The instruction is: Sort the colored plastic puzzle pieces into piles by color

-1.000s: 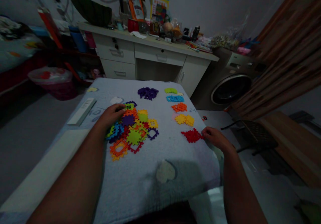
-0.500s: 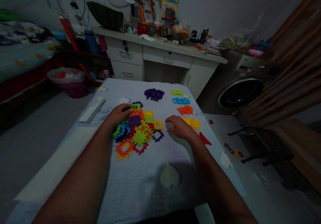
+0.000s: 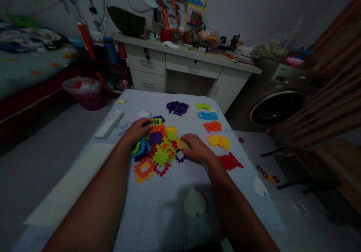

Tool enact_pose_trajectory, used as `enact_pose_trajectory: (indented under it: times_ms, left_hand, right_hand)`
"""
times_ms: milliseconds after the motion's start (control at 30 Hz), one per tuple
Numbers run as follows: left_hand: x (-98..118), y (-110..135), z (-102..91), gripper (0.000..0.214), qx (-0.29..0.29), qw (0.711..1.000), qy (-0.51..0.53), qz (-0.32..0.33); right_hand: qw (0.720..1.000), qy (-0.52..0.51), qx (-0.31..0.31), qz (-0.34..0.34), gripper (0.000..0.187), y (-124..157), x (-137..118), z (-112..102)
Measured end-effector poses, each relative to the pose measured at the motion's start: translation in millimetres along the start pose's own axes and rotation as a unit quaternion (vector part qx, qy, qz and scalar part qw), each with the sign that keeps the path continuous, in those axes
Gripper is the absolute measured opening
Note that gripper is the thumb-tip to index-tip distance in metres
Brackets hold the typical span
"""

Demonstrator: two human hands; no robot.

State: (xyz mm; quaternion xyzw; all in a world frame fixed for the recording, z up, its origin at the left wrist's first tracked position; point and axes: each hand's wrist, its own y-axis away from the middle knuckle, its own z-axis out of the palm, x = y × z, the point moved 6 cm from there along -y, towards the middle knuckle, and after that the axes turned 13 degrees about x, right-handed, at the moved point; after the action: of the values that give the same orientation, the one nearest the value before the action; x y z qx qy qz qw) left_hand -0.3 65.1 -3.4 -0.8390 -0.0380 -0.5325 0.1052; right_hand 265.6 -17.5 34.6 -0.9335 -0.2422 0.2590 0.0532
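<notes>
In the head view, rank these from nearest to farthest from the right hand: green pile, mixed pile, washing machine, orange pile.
1. mixed pile: touched by the right hand, on its left.
2. orange pile: just beyond the hand, slightly right.
3. green pile: farther back, in the same column.
4. washing machine: on the floor, far right.

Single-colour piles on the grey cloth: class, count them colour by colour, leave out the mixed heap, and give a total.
Purple pile: 1
Green pile: 1
Blue pile: 1
Orange pile: 1
Yellow pile: 1
Red pile: 1
Total: 6, mixed heap not counted
</notes>
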Motion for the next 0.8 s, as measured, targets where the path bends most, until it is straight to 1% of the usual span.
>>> enact_pose_trajectory:
  times_ms: [67,167,233,300,367,433,500,567,667,800]
  left_hand:
    - [2,3,-0.2,0.056,-0.001,1.000,0.001,-0.005]
    - [8,6,-1.6,0.057,0.006,1.000,0.010,-0.010]
    - [12,7,-2.6,0.056,0.011,1.000,0.011,-0.015]
    - [14,7,-3.0,0.055,0.011,1.000,0.003,-0.022]
    - [15,7,-3.0,0.054,0.010,1.000,-0.003,-0.021]
    - [14,6,-2.5,0.054,0.009,1.000,-0.004,-0.017]
    - [13,6,-1.7,0.054,0.007,1.000,-0.006,-0.015]
    - [11,6,-1.4,0.053,0.010,1.000,-0.010,-0.015]
    - [10,6,-1.9,0.052,0.015,1.000,-0.011,-0.012]
    - [9,8,-2.3,0.049,0.016,1.000,-0.008,-0.010]
  right_hand:
    - [1.000,0.004,0.010,0.002,0.040,0,-1,1]
    - [1.000,-0.002,0.026,0.007,0.028,0,-2,0]
    - [0.999,-0.018,0.042,0.008,0.021,-1,-1,-6]
    - [0.997,-0.028,0.074,0.021,0.018,-1,5,-19]
    - [0.991,-0.028,0.121,0.053,0.017,1,20,-39]
    - [0.977,-0.029,0.179,0.113,0.019,7,43,-62]
    - [0.953,-0.031,0.237,0.183,0.030,19,69,-86]
    - [0.930,-0.026,0.276,0.239,0.032,32,91,-103]
    - [0.914,-0.013,0.289,0.285,0.024,48,113,-117]
    - [0.909,0.007,0.278,0.312,0.019,56,128,-120]
